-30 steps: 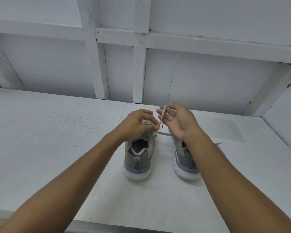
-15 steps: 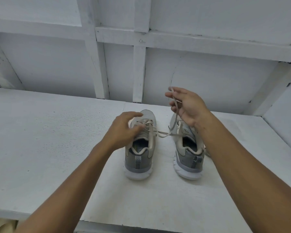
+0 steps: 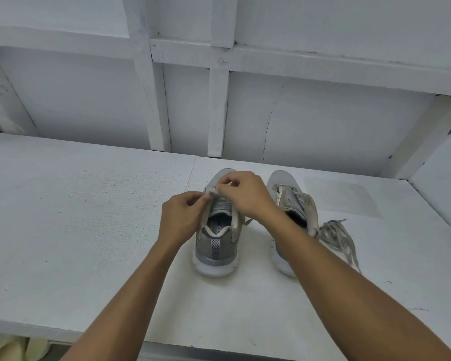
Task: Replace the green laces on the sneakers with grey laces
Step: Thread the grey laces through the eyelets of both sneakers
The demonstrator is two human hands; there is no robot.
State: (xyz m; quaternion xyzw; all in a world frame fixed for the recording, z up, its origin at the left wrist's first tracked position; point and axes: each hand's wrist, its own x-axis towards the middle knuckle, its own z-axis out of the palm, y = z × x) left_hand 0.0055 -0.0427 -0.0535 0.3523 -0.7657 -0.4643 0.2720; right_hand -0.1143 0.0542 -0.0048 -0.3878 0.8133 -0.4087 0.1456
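Two grey sneakers with white soles stand side by side on the counter [image 3: 89,230], heels toward the camera. The left sneaker [image 3: 215,246] sits upright with its insole showing. A pale lace [image 3: 211,191] crosses its eyelets, pinched by the left hand [image 3: 182,217] and the right hand [image 3: 245,196]. The right sneaker [image 3: 289,194] is loosely laced and partly hidden by a forearm. A tangle of greyish laces [image 3: 336,235] lies just beside its right side.

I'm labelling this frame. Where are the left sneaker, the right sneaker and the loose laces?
left sneaker [image 3: 215,246]: head view, on the striped heel tab.
right sneaker [image 3: 280,179]: head view, on the toe.
loose laces [image 3: 332,229]: head view, on the tangle beside the right sneaker.
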